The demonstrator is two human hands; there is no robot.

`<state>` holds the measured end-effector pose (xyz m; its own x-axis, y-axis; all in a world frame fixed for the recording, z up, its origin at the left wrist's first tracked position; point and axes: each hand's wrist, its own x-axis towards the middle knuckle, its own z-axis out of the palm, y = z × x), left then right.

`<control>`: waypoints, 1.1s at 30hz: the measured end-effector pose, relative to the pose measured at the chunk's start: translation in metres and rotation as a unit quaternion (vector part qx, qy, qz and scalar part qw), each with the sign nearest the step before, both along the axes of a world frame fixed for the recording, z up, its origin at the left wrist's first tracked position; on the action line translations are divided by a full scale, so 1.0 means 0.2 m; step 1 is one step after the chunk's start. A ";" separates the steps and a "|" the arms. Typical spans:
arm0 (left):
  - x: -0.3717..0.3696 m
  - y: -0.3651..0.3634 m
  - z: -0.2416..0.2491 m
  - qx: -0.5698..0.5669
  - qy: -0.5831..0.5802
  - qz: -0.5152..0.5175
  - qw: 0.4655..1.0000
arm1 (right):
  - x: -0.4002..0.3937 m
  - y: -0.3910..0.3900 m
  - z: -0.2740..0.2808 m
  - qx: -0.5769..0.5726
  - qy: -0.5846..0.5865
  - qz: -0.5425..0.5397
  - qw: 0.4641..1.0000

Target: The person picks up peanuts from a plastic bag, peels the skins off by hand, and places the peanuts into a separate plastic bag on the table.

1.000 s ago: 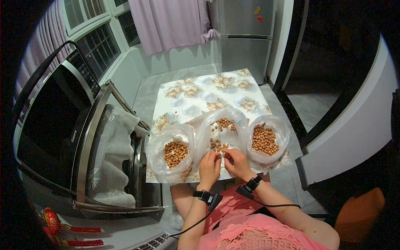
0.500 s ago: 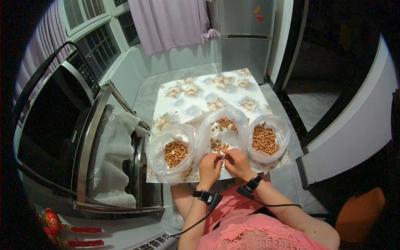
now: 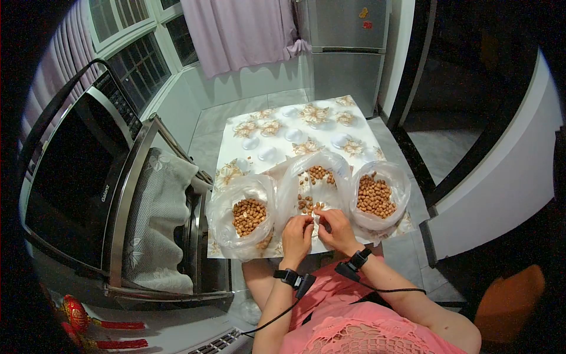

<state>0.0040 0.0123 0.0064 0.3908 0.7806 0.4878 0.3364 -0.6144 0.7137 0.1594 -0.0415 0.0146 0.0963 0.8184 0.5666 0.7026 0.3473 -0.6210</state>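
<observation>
Fingertips of both hands meet over the near lip of the middle bag [image 3: 312, 183], the left hand [image 3: 296, 235] and right hand [image 3: 337, 231] curled and pinched together on something small between them, probably a peanut, though it is too tiny and too covered by the fingers to be sure. Loose peanuts [image 3: 305, 205] lie just beyond the fingertips inside that bag, with a second cluster farther back in it. To the left stands a bag [image 3: 243, 217] holding a heap of nuts, and to the right another bag [image 3: 377, 196] filled higher; all three sit on the near edge of a flower-print table [image 3: 277, 138]. I judge the nuts light, hard and smooth, apt to roll or slip, so a thumb-and-forefinger pinch across the middle of one suits best; any thin skin would flake off easily. The bags are thin, soft plastic that crumples and gives no support, best taken by the rolled rim. Whether the nuts in the side bags differ, skinned or unskinned, cannot be made out at this size. Both wrists carry dark bands with cables [image 3: 377, 289] trailing toward the body. A microwave [image 3: 76, 171] fills the left side, its nearer parts cut off by the dark lens edge.
</observation>
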 end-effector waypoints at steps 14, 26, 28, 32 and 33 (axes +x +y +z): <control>0.00 -0.01 0.00 -0.003 -0.008 0.018 1.000 | 0.00 0.00 0.00 0.007 0.009 0.006 1.000; 0.00 0.00 -0.01 0.015 0.000 0.015 1.000 | 0.00 0.00 -0.01 -0.013 0.022 0.014 1.000; 0.00 0.00 -0.01 0.012 -0.001 0.014 1.000 | 0.01 0.00 -0.02 -0.009 0.020 0.016 1.000; 0.00 0.00 0.00 0.002 0.005 0.012 1.000 | 0.00 0.00 -0.02 -0.010 0.022 0.014 1.000; 0.00 -0.01 0.00 0.002 0.005 0.012 1.000 | 0.01 0.00 -0.02 -0.011 0.022 0.015 1.000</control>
